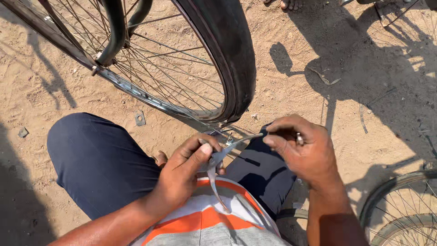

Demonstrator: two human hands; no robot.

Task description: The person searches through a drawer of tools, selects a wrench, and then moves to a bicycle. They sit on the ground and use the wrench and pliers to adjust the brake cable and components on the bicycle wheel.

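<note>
The left hand [182,171] is closed around the pivot of a pair of metal pliers [218,157], thumb pressed on top. One handle hangs down past the fingers toward the striped shirt [205,223]; the other arm of the pliers runs up and right to the right hand [302,150]. There the thumb and forefinger are pinched together just past the tip of that arm, and a small metal piece [299,138] shows between the curled fingers; whether they grip the pliers' tip cannot be told. Just above both hands, the tyre [232,54] of a bicycle wheel meets the sandy ground [318,50], its rim [136,91] and spokes spreading up and left. Under the hands are the person's dark-trousered knees [95,159]. Left of the knee lie a small square plate [140,119] and, farther off, another wheel [400,209] at lower right.
</note>
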